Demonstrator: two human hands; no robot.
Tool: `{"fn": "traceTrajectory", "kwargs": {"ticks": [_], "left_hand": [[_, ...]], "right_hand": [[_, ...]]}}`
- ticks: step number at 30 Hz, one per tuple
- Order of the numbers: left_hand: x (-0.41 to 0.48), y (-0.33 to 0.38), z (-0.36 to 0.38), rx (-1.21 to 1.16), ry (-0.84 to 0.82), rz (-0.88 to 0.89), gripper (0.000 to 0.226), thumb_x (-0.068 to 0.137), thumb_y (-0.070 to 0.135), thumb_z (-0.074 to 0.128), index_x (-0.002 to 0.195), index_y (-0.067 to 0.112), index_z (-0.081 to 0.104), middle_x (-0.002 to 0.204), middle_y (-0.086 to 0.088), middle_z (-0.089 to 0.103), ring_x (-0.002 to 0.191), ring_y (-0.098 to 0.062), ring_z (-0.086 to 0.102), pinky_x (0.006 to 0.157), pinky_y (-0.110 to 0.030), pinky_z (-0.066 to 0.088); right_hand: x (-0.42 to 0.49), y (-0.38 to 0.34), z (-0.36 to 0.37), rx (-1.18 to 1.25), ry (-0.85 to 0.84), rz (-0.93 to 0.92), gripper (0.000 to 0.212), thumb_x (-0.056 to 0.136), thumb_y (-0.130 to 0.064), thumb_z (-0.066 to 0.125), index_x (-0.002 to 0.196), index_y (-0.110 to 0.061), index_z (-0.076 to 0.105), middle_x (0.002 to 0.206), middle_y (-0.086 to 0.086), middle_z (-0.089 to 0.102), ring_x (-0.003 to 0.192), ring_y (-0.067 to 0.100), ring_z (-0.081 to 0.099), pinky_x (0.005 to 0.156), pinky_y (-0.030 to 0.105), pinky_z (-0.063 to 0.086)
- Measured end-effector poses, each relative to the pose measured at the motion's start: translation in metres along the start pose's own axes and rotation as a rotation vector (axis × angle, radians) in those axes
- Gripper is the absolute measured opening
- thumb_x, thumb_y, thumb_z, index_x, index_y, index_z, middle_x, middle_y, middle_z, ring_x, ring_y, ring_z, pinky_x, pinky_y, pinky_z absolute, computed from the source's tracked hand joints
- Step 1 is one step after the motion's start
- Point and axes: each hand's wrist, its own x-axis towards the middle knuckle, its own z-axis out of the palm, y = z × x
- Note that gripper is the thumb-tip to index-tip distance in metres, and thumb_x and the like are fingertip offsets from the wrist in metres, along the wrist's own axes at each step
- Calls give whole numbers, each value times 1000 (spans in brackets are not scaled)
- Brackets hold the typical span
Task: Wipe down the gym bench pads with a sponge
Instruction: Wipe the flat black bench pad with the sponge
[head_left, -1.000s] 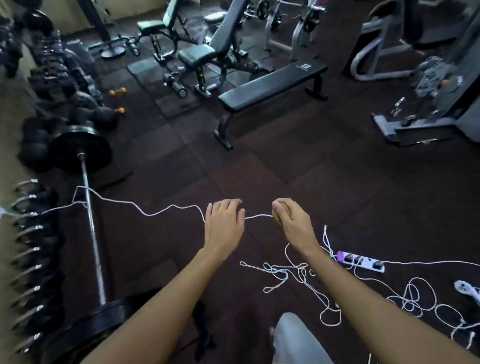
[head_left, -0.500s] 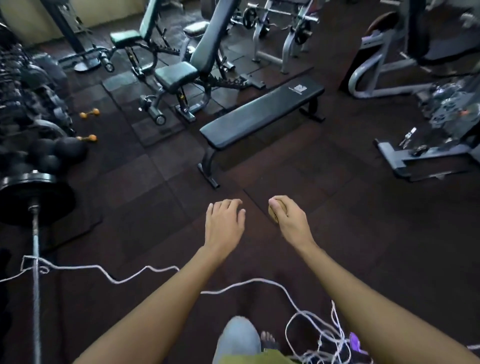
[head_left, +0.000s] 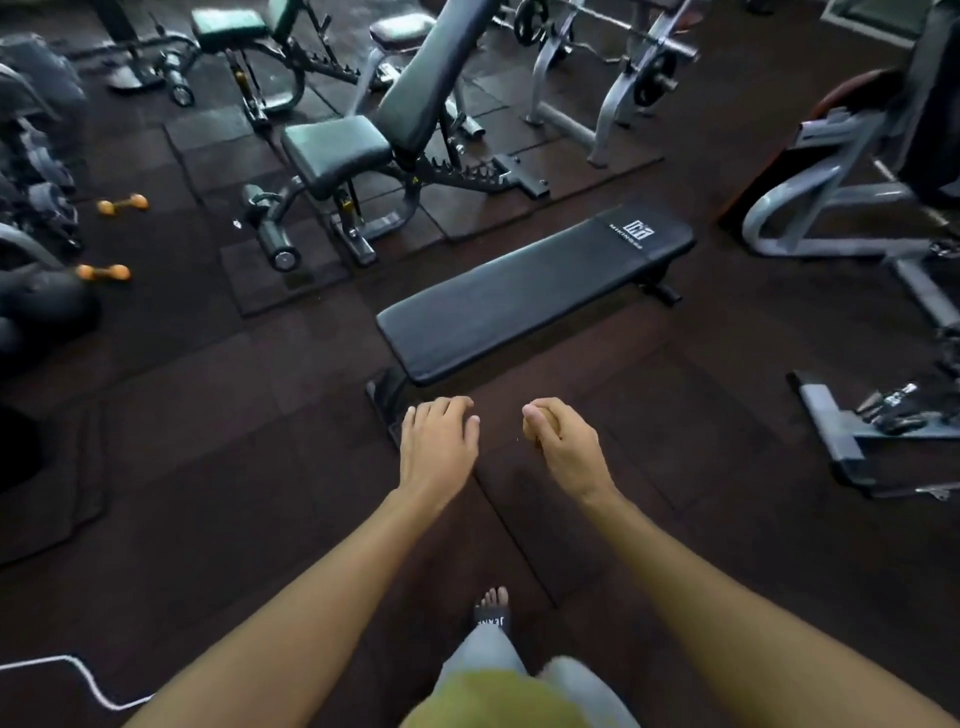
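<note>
**Black pad ahead, sponge in hand, wiping not yet begun**

Black vinyl covers the flat bench (head_left: 530, 296), which stands on the dark rubber floor (head_left: 234, 467) just beyond both outstretched hands, its near end closest to them and its far end, with a white logo, angled away to the right. Going left to right: two small orange dumbbells (head_left: 104, 270) lie near the floor's left edge; the left hand (head_left: 439, 449) hangs palm down with fingers loosely together and curled slightly, holding nothing; the right hand (head_left: 563, 447) is closed in a fist around a yellowish sponge (head_left: 535, 431), of which only a small part shows between thumb and fingers.

By my reading, the step in hand is the approach: neither hand touches the pad. The next move calls for bringing the right hand over the near end of the pad, pressing the sponge flat and stroking along its length.

Smooth and slightly glossy, the pad shows no visible stains in this dim light. An adjustable bench (head_left: 363, 140) with a raised backrest stands behind, probably waiting its turn.
</note>
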Motion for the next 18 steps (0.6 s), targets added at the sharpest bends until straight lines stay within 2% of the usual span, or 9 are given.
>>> {"fn": "traceTrajectory", "kwargs": {"ticks": [4, 8, 12, 16, 18], "left_hand": [[98, -4, 9, 3, -3, -66, 26, 96, 26, 54, 118, 17, 64, 117, 2, 68, 113, -20, 58, 108, -42, 36], [196, -18, 40, 6, 3, -172, 27, 95, 25, 57, 119, 16, 65, 115, -1, 68, 110, -24, 60, 105, -44, 40], [288, -48, 111, 1, -10, -278, 28, 95, 23, 58, 120, 14, 65, 116, -1, 68, 110, -23, 60, 104, -44, 42], [366, -85, 198, -41, -34, -461, 30, 97, 24, 55, 125, 15, 62, 123, 0, 65, 117, -20, 56, 107, -44, 41], [394, -104, 242, -58, -67, -530, 31, 97, 25, 54, 125, 15, 61, 124, -1, 64, 118, -21, 56, 107, -44, 40]], "right_hand": [[110, -17, -7, -35, -59, 22, 21, 101, -36, 51, 97, -21, 65, 83, -3, 67, 78, 9, 59, 80, 31, 48], [233, -11, 2, -98, -146, 14, 20, 101, -34, 52, 95, -20, 65, 81, -6, 66, 82, 13, 60, 83, 37, 48], [369, 27, 32, -149, -286, 6, 22, 101, -36, 53, 92, -19, 65, 83, -5, 67, 81, 12, 61, 81, 35, 49], [495, 78, 79, -143, -448, 46, 21, 100, -41, 52, 97, -23, 64, 90, 2, 68, 73, 8, 62, 63, 24, 50], [543, 110, 102, -168, -479, 41, 18, 100, -41, 52, 97, -27, 63, 93, 0, 67, 79, 7, 63, 69, 25, 51]]}}
